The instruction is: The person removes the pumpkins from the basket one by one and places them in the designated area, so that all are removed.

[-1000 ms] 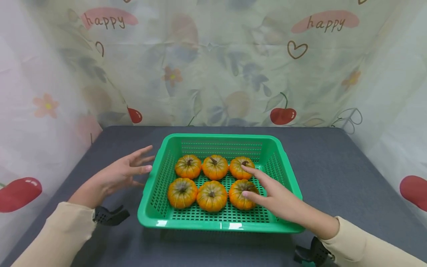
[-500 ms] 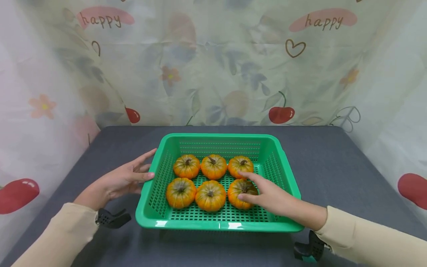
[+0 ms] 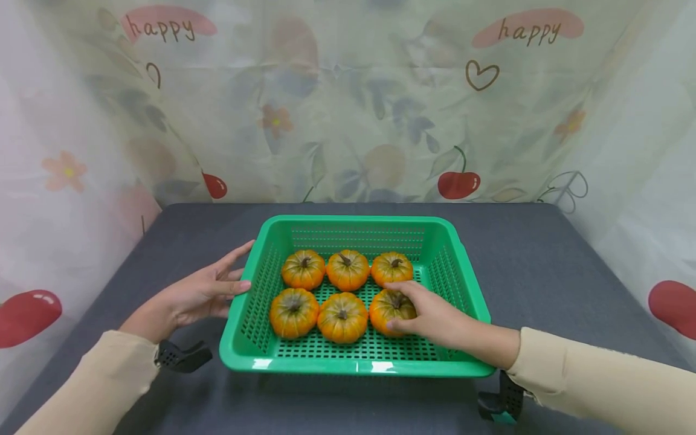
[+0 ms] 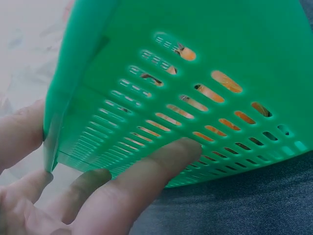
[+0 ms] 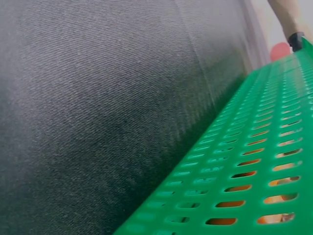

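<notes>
Several small orange-and-green pumpkins sit in two rows in a green plastic basket (image 3: 359,366) in the head view. My right hand (image 3: 435,314) reaches over the basket's right side and holds the front right pumpkin (image 3: 390,308), with thumb in front and a finger behind. The rest of those fingers is hidden, and the right wrist view shows only table and basket wall. My left hand (image 3: 193,299) touches the basket's left side from outside. In the left wrist view its fingers (image 4: 146,181) lie extended against the slotted wall (image 4: 205,29), with other fingertips at the rim.
The basket stands on a dark grey cloth-covered table (image 3: 522,272). A printed curtain (image 3: 348,121) rises behind the table and along both sides. Black wrist devices (image 3: 183,356) are strapped below both hands.
My left hand has moved right, from beside the basket to touching its left side. My right hand has lowered and closed its thumb and finger round the front right pumpkin. The pumpkins keep their places.
</notes>
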Motion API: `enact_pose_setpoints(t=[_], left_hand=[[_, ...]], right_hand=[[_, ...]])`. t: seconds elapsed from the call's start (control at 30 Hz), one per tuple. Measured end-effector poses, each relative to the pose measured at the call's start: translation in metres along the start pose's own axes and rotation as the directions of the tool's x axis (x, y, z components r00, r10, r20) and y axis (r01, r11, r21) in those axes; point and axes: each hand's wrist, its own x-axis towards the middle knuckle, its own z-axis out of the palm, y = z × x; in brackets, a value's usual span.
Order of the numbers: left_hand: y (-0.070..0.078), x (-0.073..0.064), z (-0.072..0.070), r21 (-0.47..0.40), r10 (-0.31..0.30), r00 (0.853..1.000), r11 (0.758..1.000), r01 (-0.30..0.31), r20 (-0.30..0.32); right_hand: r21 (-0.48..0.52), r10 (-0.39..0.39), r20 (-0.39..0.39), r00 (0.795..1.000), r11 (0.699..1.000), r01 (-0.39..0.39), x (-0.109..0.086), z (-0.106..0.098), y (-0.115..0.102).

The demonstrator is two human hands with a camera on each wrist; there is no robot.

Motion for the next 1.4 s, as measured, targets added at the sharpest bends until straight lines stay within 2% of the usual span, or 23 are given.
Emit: enact_pose_setpoints(t=[0.37,0.8,1.03,1.4], left_hand=[[-0.0001,-0.0004,-0.0021,-0.012,0.001,1.0,1.0,-0.001,0.009],[0.0015,-0.0004,-0.0043,-0.019,0.007,0.999,1.0,-0.006,0.038],[0.0021,0.0,-0.0056,-0.018,0.006,0.999,1.0,-0.005,0.046],[0.0009,0.0004,-0.0068,-0.042,0.011,0.998,0.999,-0.008,0.056]], right_hand=[[-0.116,-0.02,-0.051,0.998,0.993,0.014,0.0041,0.0073,0.0011],[-0.098,0.037,-0.043,0.998,0.994,-0.041,0.0058,0.0097,0.0014],[-0.075,0.094,0.01,0.996,0.993,-0.093,0.0066,0.0104,0.0009],[-0.062,0.11,0.023,0.994,0.992,-0.109,0.0074,0.0093,0.0016]])
